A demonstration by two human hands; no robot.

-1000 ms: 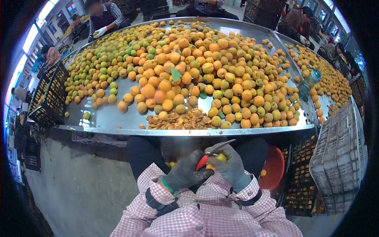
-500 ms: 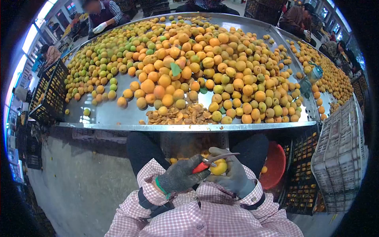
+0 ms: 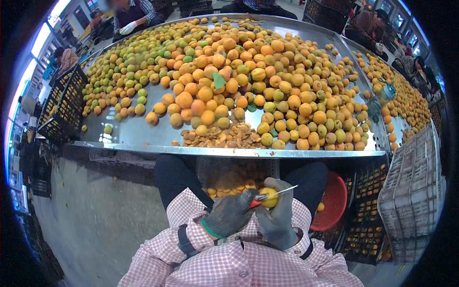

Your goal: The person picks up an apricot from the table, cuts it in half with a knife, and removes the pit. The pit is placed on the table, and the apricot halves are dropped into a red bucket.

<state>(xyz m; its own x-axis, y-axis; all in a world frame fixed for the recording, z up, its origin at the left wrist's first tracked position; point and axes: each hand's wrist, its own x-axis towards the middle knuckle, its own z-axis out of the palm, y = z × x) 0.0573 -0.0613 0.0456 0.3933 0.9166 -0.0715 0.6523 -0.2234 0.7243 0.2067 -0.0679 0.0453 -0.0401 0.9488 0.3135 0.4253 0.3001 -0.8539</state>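
Over my lap, my left hand (image 3: pixel 229 213), in a dark glove with a green cuff edge, is closed round the red handle of a knife (image 3: pixel 286 190). The blade points right and lies against a yellow apricot (image 3: pixel 270 197). My right hand (image 3: pixel 279 217), in a grey glove, holds that apricot in its fingers. Behind both hands, below the table edge, several cut apricot pieces (image 3: pixel 234 190) lie in a container between my knees. On the metal table (image 3: pixel 158 146) rests a large heap of apricots (image 3: pixel 267 71), with a pile of cut pieces (image 3: pixel 222 137) near the front edge.
A red basin (image 3: pixel 334 201) stands right of my knee, beside dark crates (image 3: pixel 366 215) and a pale crate (image 3: pixel 411 191). A black crate (image 3: pixel 62 107) is at the table's left end. A plastic bottle (image 3: pixel 382 95) lies at the right. Other people sit across the table.
The knife blade has turned and now points more up to the right. Both hands have shifted slightly right with the apricot, and more cut pieces show behind them. The whole view has shifted a little.
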